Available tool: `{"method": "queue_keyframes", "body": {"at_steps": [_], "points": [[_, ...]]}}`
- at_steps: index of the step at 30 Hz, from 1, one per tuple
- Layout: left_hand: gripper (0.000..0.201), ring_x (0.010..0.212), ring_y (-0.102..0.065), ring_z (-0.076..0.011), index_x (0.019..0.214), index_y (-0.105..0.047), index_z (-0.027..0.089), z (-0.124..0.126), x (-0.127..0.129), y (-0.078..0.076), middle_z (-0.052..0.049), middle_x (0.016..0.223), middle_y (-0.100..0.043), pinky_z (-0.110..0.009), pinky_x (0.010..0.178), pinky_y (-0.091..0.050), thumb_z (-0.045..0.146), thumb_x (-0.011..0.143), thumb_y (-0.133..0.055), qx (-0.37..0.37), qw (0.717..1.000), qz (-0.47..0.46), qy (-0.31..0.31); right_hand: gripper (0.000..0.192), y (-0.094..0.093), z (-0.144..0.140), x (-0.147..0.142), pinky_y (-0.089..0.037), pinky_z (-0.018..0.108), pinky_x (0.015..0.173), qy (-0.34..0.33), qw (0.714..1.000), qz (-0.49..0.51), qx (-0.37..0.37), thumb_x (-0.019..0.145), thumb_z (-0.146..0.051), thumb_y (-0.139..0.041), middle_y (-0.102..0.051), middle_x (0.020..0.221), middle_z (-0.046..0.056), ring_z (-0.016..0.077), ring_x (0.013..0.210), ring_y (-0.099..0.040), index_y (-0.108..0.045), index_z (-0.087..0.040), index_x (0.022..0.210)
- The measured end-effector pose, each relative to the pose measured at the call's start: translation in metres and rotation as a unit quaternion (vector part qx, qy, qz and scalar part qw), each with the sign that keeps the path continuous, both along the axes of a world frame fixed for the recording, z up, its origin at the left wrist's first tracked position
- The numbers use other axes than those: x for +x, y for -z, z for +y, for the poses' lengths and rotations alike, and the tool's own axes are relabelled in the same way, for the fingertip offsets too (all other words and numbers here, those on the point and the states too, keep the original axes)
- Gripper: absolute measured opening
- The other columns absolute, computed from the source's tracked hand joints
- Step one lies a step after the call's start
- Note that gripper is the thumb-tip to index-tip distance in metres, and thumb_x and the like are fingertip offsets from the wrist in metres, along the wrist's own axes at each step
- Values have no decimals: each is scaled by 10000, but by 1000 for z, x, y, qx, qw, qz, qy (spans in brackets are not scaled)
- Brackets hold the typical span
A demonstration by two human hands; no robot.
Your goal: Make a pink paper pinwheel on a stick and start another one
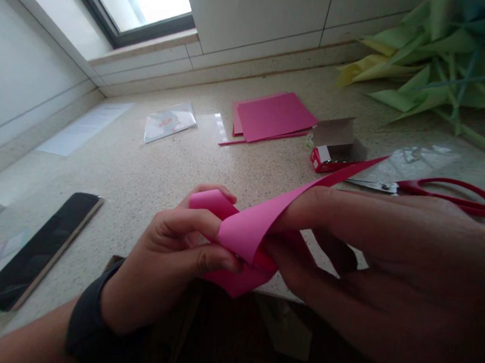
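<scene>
Pink paper, curled and folded into loops, is held between both hands above the counter's front edge. My left hand pinches it with the thumb in front and the fingers behind and inside the curls. My right hand grips the paper from the right, its index finger and thumb on either side of a curved flap. A long pointed end of the paper sticks out up and to the right. The fingertips of my right hand are partly hidden by the paper.
Pink sheets lie stacked at the back. Beside them are an opened small red box and red-handled scissors. Green and yellow paper flowers fill the back right. A black phone lies at left, near a printed sheet.
</scene>
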State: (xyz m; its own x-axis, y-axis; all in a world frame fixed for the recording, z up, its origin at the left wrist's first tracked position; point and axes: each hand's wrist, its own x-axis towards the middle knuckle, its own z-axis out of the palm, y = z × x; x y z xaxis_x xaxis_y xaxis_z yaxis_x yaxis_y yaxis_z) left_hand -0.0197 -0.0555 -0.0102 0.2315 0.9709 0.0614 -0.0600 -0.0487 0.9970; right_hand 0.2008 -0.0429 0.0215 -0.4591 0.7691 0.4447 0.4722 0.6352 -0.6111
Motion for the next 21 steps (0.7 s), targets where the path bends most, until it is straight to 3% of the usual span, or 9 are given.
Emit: {"method": "queue_keyframes", "body": {"at_steps": [7, 16, 21], "points": [[94, 1256, -489, -248, 780, -818, 329, 0, 0, 1, -10, 1107, -654, -310, 961, -452, 269, 735, -875, 11, 1000, 10, 6, 139, -6, -1, -4, -346, 223, 437, 16, 1000, 16, 5, 811, -105, -703, -609, 582, -74, 66, 444, -504, -684, -241, 788], [76, 1082, -550, -217, 769, -817, 339, 0, 1, 1, 0, 994, -666, -324, 960, -442, 284, 748, -866, 10, 1000, 9, 4, 91, -1, -1, -1, -358, 207, 432, -15, 997, 58, -40, 842, -168, -717, -650, 642, -73, 63, 488, -547, -683, -237, 793], [82, 1194, -526, -249, 757, -812, 328, -1, 0, 1, -4, 1080, -660, -354, 1027, -423, 273, 739, -871, 3, 1000, 10, 0, 132, -8, 3, 4, -391, 195, 464, -63, 994, 55, -73, 910, -182, -647, -653, 639, -70, 47, 484, -541, -690, -205, 787]]}}
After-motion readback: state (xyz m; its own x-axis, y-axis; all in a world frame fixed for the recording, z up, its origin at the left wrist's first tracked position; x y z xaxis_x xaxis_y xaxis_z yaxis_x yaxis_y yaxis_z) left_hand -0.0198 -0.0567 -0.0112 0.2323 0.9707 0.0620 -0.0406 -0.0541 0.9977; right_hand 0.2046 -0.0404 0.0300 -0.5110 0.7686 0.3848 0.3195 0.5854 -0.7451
